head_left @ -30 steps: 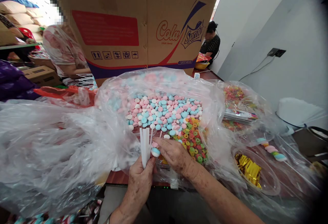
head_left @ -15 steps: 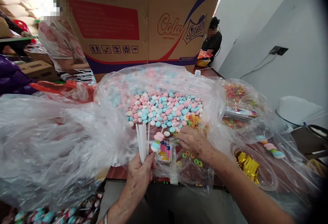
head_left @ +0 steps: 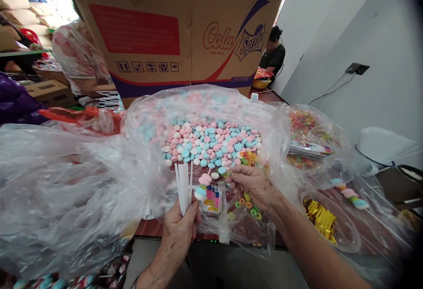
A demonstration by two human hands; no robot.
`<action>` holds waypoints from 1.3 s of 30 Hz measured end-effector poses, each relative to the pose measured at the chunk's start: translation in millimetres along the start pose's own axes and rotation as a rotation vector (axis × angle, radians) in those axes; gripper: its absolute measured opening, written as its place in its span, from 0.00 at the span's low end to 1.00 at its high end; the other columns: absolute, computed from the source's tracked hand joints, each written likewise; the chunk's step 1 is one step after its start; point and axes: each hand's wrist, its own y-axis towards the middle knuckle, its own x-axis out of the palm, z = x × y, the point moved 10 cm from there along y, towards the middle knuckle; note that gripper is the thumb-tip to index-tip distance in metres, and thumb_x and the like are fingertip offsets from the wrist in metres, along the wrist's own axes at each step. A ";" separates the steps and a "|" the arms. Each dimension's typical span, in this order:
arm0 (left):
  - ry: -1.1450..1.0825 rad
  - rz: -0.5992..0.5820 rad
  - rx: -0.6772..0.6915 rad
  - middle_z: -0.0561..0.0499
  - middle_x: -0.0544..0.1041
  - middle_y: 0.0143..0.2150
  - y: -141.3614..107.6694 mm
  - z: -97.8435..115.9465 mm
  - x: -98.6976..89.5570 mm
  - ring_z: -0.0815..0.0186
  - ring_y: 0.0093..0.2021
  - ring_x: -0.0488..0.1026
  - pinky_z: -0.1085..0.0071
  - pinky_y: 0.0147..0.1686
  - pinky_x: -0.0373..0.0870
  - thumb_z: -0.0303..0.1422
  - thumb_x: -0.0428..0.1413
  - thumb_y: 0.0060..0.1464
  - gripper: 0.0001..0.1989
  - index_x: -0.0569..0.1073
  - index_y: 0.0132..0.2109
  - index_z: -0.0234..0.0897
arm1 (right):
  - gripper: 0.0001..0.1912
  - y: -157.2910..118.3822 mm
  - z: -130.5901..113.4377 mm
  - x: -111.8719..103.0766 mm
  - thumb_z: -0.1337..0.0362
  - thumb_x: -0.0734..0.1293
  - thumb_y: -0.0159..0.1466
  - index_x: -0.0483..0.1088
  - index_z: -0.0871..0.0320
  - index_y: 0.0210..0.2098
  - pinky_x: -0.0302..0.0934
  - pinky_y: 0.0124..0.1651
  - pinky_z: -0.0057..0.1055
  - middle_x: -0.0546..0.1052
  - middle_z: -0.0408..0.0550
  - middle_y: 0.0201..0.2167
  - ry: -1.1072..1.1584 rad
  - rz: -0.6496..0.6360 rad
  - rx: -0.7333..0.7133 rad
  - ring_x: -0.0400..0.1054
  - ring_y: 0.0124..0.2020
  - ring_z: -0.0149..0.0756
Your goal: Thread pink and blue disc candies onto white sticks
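My left hand point(head_left: 181, 223) is closed round a bundle of white sticks point(head_left: 183, 187). Also at its fingertips is a candy skewer point(head_left: 202, 185), with pink, green, blue and white pieces threaded on a stick. To its right, my right hand point(head_left: 253, 185) pinches thumb and finger together. A small greenish bit shows at those fingertips, too small to make out. Pink, blue and white marshmallow candies point(head_left: 211, 141) lie heaped just beyond both hands. Gummy rings point(head_left: 247, 201) lie beside and below my right hand, and more orange ones point(head_left: 249, 156) sit behind it. Printed labels point(head_left: 212, 201) lie between the hands.
Clear plastic bags point(head_left: 66, 192) spread over the left side. Behind the candies stands a large cardboard box point(head_left: 148, 73). At right are a tub of gold ties point(head_left: 320, 218), a finished-looking candy skewer point(head_left: 350, 193) and a bag of gummies point(head_left: 302, 119). Two people sit farther back.
My right hand has drawn slightly back from the gummy rings, its thumb and finger now visibly pinched. My left hand keeps its hold, almost unmoved. The view has tilted slightly.
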 end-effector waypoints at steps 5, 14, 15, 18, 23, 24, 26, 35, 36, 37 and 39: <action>-0.002 -0.005 -0.009 0.60 0.67 0.17 -1.6 1.8 0.6 0.78 0.10 0.54 0.80 0.09 0.48 0.49 0.63 0.43 0.22 0.71 0.34 0.34 | 0.15 -4.7 3.2 10.0 0.61 0.76 0.50 0.74 0.62 0.34 0.64 0.24 0.24 0.77 0.46 0.26 0.191 -0.064 0.063 0.69 0.24 0.29; 0.011 -0.059 0.003 0.60 0.65 0.17 0.6 -6.6 2.3 0.77 0.11 0.54 0.78 0.11 0.47 0.44 0.59 0.49 0.15 0.67 0.30 0.36 | 0.08 -4.4 -4.2 9.2 0.61 0.69 0.54 0.68 0.58 0.25 0.55 0.20 0.23 0.69 0.40 0.19 0.009 -0.033 -0.011 0.59 0.19 0.26; 0.014 -0.065 0.005 0.60 0.65 0.17 0.3 -8.1 2.3 0.76 0.12 0.53 0.78 0.12 0.47 0.43 0.58 0.51 0.14 0.67 0.30 0.37 | 0.09 -4.9 -8.4 9.7 0.61 0.68 0.55 0.67 0.58 0.23 0.54 0.20 0.23 0.67 0.39 0.19 -0.058 -0.027 -0.043 0.58 0.19 0.26; 0.021 -0.097 0.024 0.60 0.63 0.18 0.3 -10.1 4.3 0.75 0.14 0.53 0.77 0.15 0.50 0.39 0.55 0.54 0.11 0.68 0.31 0.37 | 0.11 -6.9 -29.0 17.3 0.59 0.66 0.58 0.68 0.57 0.23 0.56 0.22 0.25 0.68 0.41 0.20 -0.297 -0.002 -0.165 0.60 0.21 0.28; -0.001 -0.096 0.115 0.58 0.64 0.20 2.2 -4.0 4.3 0.72 0.22 0.57 0.76 0.23 0.54 0.33 0.53 0.55 0.06 0.70 0.31 0.36 | 0.10 -20.0 -88.0 67.9 0.56 0.68 0.56 0.76 0.53 0.34 0.64 0.25 0.31 0.77 0.47 0.26 -0.539 -0.020 -0.427 0.69 0.25 0.37; -0.006 -0.094 0.119 0.58 0.65 0.21 2.3 -3.1 4.3 0.71 0.22 0.58 0.76 0.24 0.55 0.32 0.53 0.55 0.06 0.70 0.32 0.36 | 0.10 -23.1 -99.4 83.4 0.56 0.67 0.56 0.77 0.53 0.34 0.64 0.27 0.31 0.77 0.48 0.26 -0.565 -0.044 -0.478 0.70 0.26 0.38; -0.004 -0.112 0.113 0.58 0.64 0.20 2.1 -1.8 6.6 0.71 0.22 0.58 0.75 0.24 0.55 0.31 0.52 0.55 0.05 0.70 0.32 0.36 | 0.10 -24.2 -115.5 117.6 0.58 0.66 0.57 0.78 0.52 0.35 0.65 0.27 0.30 0.78 0.47 0.26 -0.599 -0.126 -0.535 0.71 0.27 0.38; 0.041 -0.086 0.104 0.57 0.64 0.19 11.7 -12.7 6.9 0.70 0.21 0.59 0.74 0.24 0.54 0.28 0.51 0.52 0.05 0.72 0.34 0.36 | 0.07 40.0 -139.1 302.8 0.75 0.62 0.56 0.69 0.59 0.27 0.63 0.23 0.22 0.72 0.42 0.22 -0.396 -0.548 -0.362 0.64 0.21 0.26; 0.046 -0.072 0.093 0.57 0.64 0.19 12.8 -15.6 5.9 0.69 0.21 0.60 0.73 0.24 0.54 0.28 0.52 0.51 0.04 0.72 0.34 0.36 | 0.08 47.9 -141.6 317.6 0.76 0.62 0.57 0.69 0.60 0.27 0.63 0.23 0.22 0.71 0.41 0.21 -0.374 -0.545 -0.347 0.64 0.21 0.25; 0.052 -0.063 0.082 0.57 0.64 0.18 13.6 -17.8 5.2 0.69 0.21 0.60 0.73 0.23 0.54 0.28 0.52 0.51 0.04 0.72 0.34 0.36 | 0.08 53.6 -143.7 329.8 0.77 0.62 0.57 0.69 0.60 0.28 0.63 0.24 0.21 0.70 0.41 0.21 -0.366 -0.545 -0.346 0.64 0.21 0.25; 0.060 -0.065 0.073 0.58 0.63 0.18 13.8 -17.8 5.3 0.69 0.21 0.60 0.73 0.23 0.54 0.28 0.52 0.51 0.04 0.72 0.34 0.36 | 0.09 59.4 -144.8 343.8 0.79 0.62 0.58 0.68 0.61 0.28 0.62 0.23 0.20 0.70 0.40 0.20 -0.376 -0.553 -0.358 0.63 0.20 0.24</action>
